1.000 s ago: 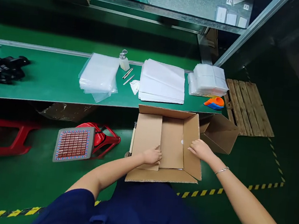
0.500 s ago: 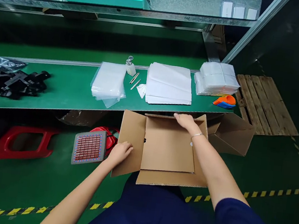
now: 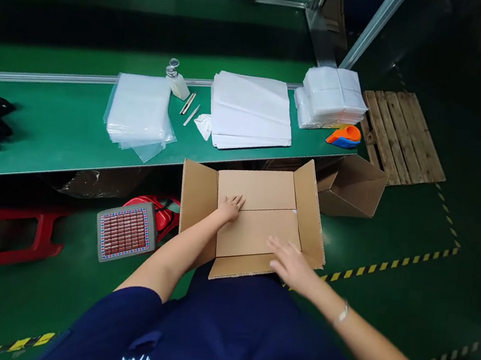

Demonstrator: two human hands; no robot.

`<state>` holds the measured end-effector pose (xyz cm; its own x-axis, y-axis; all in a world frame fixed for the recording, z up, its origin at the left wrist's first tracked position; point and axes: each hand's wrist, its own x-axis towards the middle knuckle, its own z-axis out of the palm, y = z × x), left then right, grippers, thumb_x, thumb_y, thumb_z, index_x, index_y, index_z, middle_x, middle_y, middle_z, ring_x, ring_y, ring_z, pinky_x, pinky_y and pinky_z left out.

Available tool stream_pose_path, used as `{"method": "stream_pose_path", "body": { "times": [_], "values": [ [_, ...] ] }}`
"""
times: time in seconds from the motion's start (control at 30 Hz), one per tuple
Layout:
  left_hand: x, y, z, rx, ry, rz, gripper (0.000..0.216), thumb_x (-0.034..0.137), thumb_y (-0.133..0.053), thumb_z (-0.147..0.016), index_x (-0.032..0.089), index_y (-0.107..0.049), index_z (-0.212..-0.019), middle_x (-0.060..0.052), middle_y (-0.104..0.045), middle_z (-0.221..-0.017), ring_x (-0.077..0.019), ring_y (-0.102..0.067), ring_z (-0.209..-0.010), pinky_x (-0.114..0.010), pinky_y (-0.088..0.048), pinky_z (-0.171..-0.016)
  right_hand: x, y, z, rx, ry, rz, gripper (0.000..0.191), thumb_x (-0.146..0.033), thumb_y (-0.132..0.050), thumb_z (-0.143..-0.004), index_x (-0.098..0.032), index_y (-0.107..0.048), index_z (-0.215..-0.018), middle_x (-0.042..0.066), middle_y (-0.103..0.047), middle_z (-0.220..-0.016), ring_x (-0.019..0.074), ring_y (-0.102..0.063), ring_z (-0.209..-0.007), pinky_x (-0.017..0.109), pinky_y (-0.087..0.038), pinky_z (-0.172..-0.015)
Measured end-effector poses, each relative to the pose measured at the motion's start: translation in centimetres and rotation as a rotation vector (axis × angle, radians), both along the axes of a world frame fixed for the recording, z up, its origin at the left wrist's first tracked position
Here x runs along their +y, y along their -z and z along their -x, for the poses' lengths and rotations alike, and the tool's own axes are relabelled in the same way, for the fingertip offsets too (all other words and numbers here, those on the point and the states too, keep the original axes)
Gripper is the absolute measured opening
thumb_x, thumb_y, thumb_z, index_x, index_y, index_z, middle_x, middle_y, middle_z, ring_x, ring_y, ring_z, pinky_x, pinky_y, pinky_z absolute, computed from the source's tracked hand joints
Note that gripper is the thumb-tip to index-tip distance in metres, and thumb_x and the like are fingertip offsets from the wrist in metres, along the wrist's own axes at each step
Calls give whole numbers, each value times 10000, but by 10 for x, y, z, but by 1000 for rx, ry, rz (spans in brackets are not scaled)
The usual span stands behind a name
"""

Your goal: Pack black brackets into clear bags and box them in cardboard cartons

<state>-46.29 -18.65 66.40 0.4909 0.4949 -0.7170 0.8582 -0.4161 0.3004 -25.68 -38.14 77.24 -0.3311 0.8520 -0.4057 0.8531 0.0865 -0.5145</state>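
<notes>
A brown cardboard box point(image 3: 198, 194) sits in front of my lap with its side flaps spread and the far and near flaps folded in. My left hand point(image 3: 231, 207) lies flat with fingers stretched out on the seam between the two folded flaps. My right hand point(image 3: 290, 263) is open, fingers spread, over the near flap at the box's right corner, slightly blurred. Neither hand holds anything.
The green bench point(image 3: 54, 128) carries clear bags point(image 3: 140, 114), a small bottle point(image 3: 176, 80), tweezers point(image 3: 187, 103), white sheets point(image 3: 251, 111), a stack of pouches point(image 3: 331, 96) and an orange tape dispenser point(image 3: 344, 136). A second carton point(image 3: 350, 187), a wooden pallet point(image 3: 403, 138), red stools point(image 3: 1, 235) and a cushion point(image 3: 125, 232) are on the floor.
The far flap has been folded down over the box. My left hand moved from the left side flap onto the folded flaps; my right hand drew back from the far edge to the near flap.
</notes>
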Motion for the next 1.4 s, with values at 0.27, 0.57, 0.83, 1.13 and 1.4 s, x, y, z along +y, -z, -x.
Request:
{"method": "stream_pose_path", "body": {
  "times": [0.27,0.57,0.83,1.13,1.4],
  "values": [
    [26,-17,-1,-97,-40,37,554,236,-452,-868,248,-472,-1422,-78,-361,-1557,-280,-395,-1405,-506,-290,-1143,52,77,29,-222,174,-145,538,-362,-295,-1007,-204,-322,-1521,93,-296,-1580,296,-214,-1479,590,-32,-1187],
    [43,-73,125,-570,-626,-573,560,443,-208,-1001,198,-340,-1488,-92,-418,-1528,-245,-378,-1415,-443,-283,-1182,111,152,27,-127,220,-87,600,-335,-316,-987,-144,-219,-1548,86,-141,-1626,259,-97,-1505,534,-1,-1197],
    [-8,7,-32,-560,-504,-293,566,351,-239,-1004,207,-189,-1549,-92,-256,-1607,-203,-230,-1484,-425,-229,-1203,116,132,29,-48,262,-89,541,-273,-309,-975,-150,-362,-1500,107,-318,-1573,266,-263,-1465,536,-181,-1194],
    [-15,56,-76,-463,-427,-271,609,229,-314,-947,142,-217,-1541,-124,-217,-1615,-237,-149,-1505,-476,-89,-1223,18,30,-96,46,878,-246,691,-504,-344,-974,-238,-125,-1572,102,-238,-1607,293,-247,-1471,535,-279,-1168],
    [67,45,-79,-374,-400,-362,557,302,-186,-1006,212,-169,-1556,-85,-288,-1599,-209,-207,-1491,-437,-186,-1200,53,127,79,-160,511,135,857,-475,-516,-895,-67,-148,-1553,169,-4,-1619,353,17,-1498,581,-42,-1181]
  ]
}}
